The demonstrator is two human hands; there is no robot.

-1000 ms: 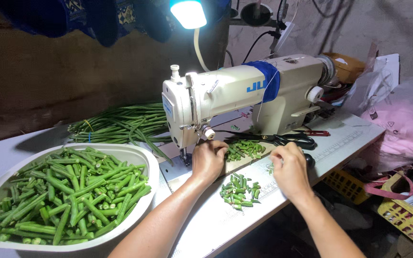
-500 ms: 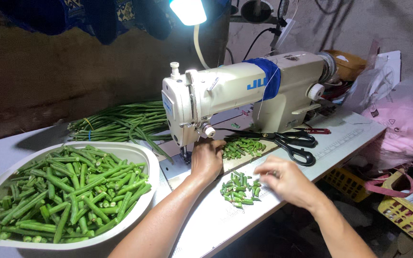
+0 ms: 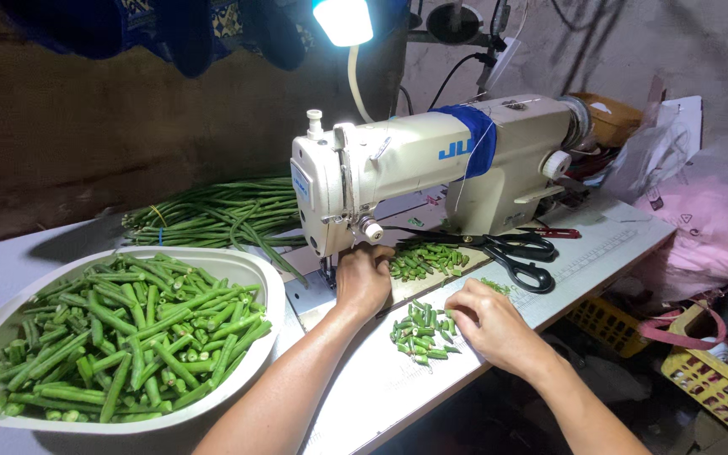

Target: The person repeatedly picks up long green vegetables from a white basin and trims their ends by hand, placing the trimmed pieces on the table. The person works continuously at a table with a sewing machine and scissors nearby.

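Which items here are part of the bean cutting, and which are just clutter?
In use: left hand, right hand, sewing machine, cut bean pieces, white bowl, uncut long beans.
Lying about: black scissors, pink bag, yellow baskets.

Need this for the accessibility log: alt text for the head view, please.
Left hand rests under a sewing machine; right hand touches cut green beans on the table. A bowl of beans sits left, scissors right.
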